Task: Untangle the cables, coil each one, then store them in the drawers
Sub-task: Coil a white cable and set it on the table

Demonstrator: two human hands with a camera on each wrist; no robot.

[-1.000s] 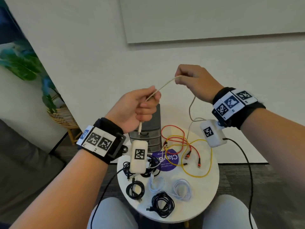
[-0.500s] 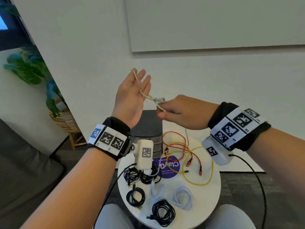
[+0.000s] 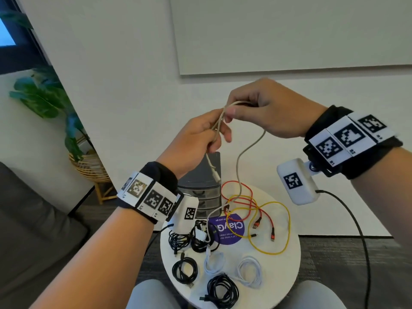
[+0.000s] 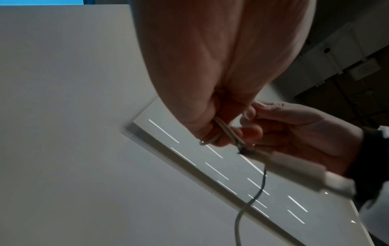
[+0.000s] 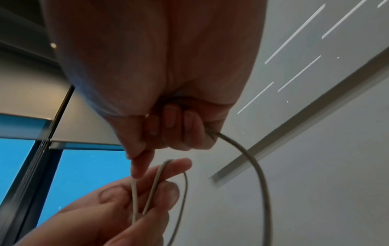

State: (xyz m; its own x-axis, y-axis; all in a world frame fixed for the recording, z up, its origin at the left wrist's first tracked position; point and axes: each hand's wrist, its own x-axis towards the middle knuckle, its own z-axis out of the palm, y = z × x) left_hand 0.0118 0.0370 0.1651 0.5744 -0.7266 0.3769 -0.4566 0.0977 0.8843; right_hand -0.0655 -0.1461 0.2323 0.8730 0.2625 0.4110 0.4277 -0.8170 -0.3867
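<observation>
Both hands hold the beige cable [image 3: 239, 161] above the round table [image 3: 292, 259]: left hand [image 3: 196, 139] pinches folded strands, right hand [image 3: 265, 110] at its 2 o'clock grips the run. Drawer unit [image 3: 205, 192] stands at the table's 11 o'clock.

We list a beige cable [image 3: 239, 161], matt with a woven-looking sheath; red cables [image 3: 249, 208] and a yellow cable [image 3: 279, 237], smooth and brightly coated; black coils [image 3: 185, 269] in slightly glossy plastic sheath; white coils [image 3: 249, 272], smooth. The round table [image 3: 287, 262] is matt white. At its far edge we note grey plastic drawers [image 3: 207, 197], translucent-fronted.
</observation>
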